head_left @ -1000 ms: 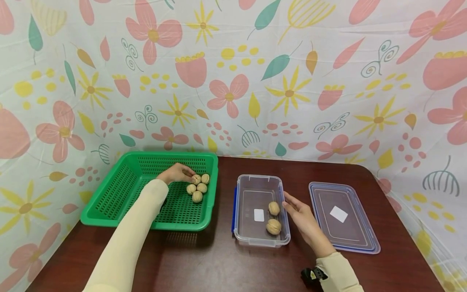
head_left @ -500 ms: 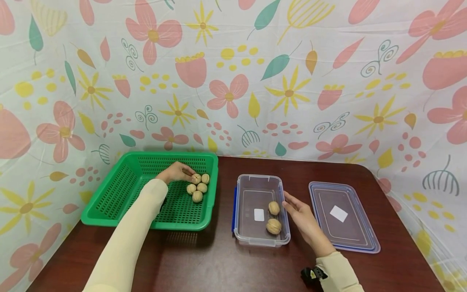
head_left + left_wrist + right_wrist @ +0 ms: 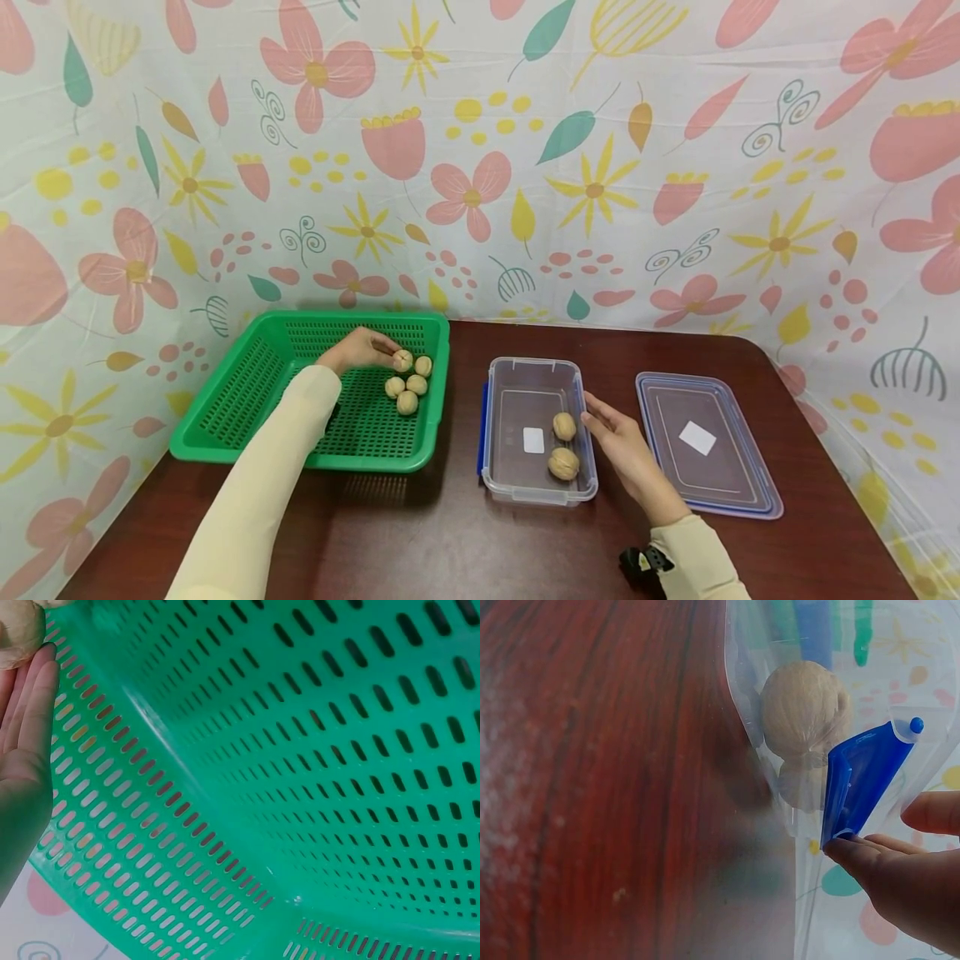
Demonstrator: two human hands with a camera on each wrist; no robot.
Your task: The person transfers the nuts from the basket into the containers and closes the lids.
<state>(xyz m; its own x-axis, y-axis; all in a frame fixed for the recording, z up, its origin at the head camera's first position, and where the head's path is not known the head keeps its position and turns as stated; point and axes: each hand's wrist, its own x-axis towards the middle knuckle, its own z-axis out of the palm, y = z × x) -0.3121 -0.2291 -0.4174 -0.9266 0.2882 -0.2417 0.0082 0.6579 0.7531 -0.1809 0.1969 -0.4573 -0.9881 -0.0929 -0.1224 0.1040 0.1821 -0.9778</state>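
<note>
My left hand [image 3: 358, 347] reaches into the green basket [image 3: 375, 317] and pinches a walnut [image 3: 402, 360] between its fingertips. Several other walnuts [image 3: 407, 403] lie close by on the basket floor. In the left wrist view, the held walnut [image 3: 19, 634] shows at the top left corner, partly cut off. My right hand [image 3: 632, 460] rests against the right side of a clear plastic box [image 3: 513, 408] with two walnuts [image 3: 563, 463] inside. The right wrist view shows its fingers touching the box's blue clip [image 3: 866, 776], with the thumb apart.
A clear lid [image 3: 720, 475] with a white label lies flat on the dark wooden table [image 3: 450, 550], right of my right hand. Another blue clip [image 3: 482, 425] hangs down along the box's left side. Flower-patterned cloth [image 3: 480, 275] stands behind the table.
The pinched walnut has risen slightly away from the other walnuts with my left hand. My right hand and the box have stayed in place.
</note>
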